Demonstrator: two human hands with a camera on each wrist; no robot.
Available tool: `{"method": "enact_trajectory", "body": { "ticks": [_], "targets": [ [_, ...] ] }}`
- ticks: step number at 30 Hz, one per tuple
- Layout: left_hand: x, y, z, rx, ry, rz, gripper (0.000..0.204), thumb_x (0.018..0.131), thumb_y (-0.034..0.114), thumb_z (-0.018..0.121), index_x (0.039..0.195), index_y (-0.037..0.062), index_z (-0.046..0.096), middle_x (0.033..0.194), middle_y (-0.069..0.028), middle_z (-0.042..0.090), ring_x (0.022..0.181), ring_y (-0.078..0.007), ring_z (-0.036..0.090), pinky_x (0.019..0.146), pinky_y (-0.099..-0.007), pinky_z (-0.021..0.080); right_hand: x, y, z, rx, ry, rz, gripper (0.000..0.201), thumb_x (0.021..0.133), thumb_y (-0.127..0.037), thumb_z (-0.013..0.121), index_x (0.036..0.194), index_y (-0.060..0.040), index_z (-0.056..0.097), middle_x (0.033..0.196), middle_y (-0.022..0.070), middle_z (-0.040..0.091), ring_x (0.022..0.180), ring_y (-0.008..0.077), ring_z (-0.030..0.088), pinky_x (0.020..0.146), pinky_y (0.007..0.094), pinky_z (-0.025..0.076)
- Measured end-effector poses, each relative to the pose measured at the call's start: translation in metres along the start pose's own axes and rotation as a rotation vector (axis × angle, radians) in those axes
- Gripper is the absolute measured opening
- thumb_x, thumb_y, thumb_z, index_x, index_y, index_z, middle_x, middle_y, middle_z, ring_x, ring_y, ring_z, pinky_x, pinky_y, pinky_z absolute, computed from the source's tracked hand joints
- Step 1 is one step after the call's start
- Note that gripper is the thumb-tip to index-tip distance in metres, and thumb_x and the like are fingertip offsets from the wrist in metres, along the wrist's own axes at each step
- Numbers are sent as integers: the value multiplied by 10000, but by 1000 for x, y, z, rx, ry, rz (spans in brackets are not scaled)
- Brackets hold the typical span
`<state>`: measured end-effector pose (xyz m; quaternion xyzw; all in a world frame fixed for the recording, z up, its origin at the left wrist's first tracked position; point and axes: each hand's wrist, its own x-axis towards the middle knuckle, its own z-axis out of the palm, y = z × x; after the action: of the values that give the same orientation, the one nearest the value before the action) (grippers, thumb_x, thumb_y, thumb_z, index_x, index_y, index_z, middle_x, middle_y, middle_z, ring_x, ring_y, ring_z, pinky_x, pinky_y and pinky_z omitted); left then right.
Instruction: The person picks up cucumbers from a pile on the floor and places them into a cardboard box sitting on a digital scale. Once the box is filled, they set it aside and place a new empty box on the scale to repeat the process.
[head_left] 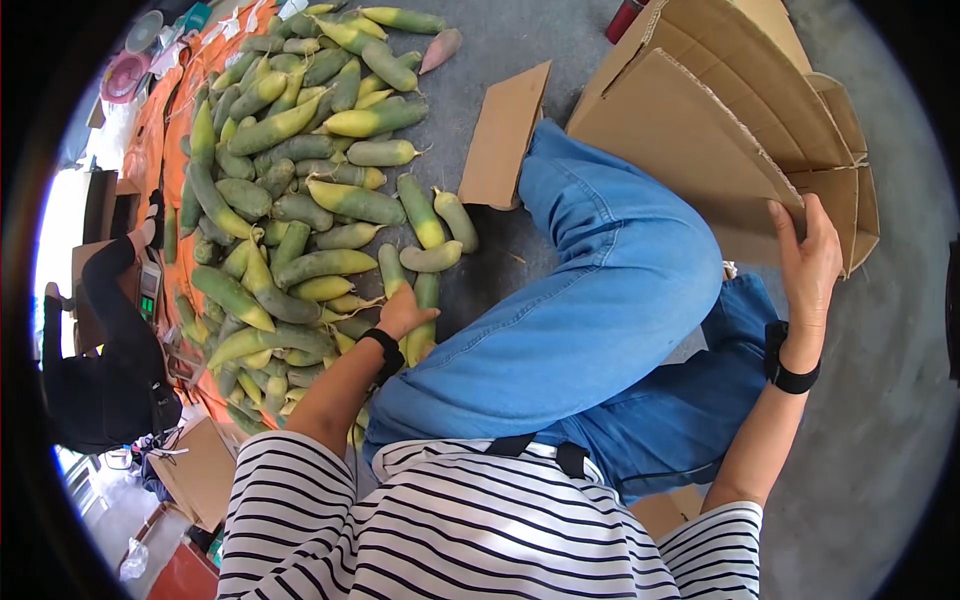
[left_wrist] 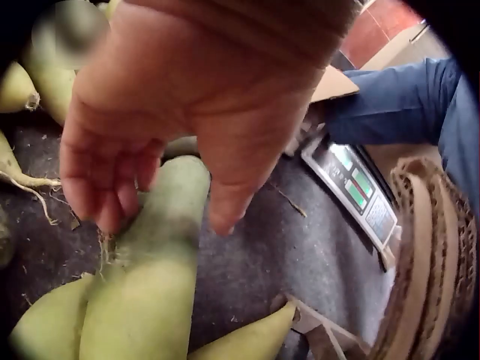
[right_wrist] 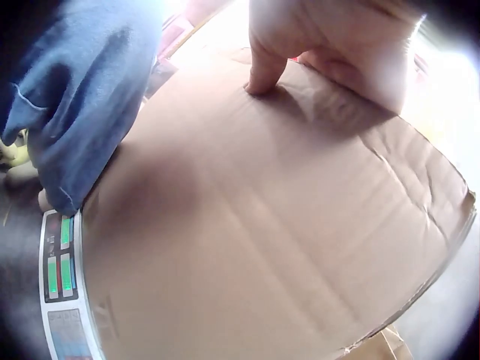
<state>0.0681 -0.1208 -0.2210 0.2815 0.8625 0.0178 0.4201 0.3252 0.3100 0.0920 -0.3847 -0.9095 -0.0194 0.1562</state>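
Note:
My left hand (head_left: 405, 315) reaches down among the green radishes at the edge of the heap. In the left wrist view its fingers and thumb straddle the blunt end of one green radish (left_wrist: 161, 240); the thumb stands slightly off its side. On the other side, my right hand (head_left: 812, 250) grips the upper edge of a cardboard box (head_left: 680, 140). The right wrist view shows that thumb pressed on the broad cardboard face, with the other fingers mostly hidden behind the edge.
A large heap of green radishes (head_left: 290, 190) covers an orange sheet (head_left: 172, 110). One reddish root (head_left: 440, 50) lies at its far corner. A cardboard flap (head_left: 505, 135) stands near my bent knee. A digital scale (left_wrist: 352, 187) sits beside the box. Another person in black (head_left: 110, 350) is at the left.

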Motion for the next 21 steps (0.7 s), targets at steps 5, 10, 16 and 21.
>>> {"method": "enact_trajectory", "body": {
  "ticks": [5,10,16,21],
  "targets": [
    [5,16,8,120,63,-56,749,680,442,817,1105,-51,448,1063,-251,613,979,-384,633,862,-411,511,3,-2,-2,-11,19,-11,312,859,-306,693,920,-24,576,815,153,618,784,363,583,678,422,449],
    [13,18,-4,-38,-36,-170,696,679,379,805,1109,-62,481,1098,-261,616,1018,-377,624,872,-413,509,4,-1,1,-10,32,-26,299,851,-294,697,897,-25,574,800,155,615,766,362,584,672,423,451],
    [-32,-26,-26,-314,267,108,714,674,335,797,1188,-44,477,1083,-251,625,1026,-366,630,878,-408,503,5,-4,-4,36,65,-28,282,835,-276,698,858,-30,562,775,160,608,764,373,594,655,443,455],
    [-88,5,-126,-806,501,177,568,771,117,769,1227,-28,464,1112,-130,614,992,-211,602,869,-341,492,2,3,-2,25,104,-108,303,825,-285,698,808,-38,523,747,148,597,758,356,601,649,456,456]
  ]
}}
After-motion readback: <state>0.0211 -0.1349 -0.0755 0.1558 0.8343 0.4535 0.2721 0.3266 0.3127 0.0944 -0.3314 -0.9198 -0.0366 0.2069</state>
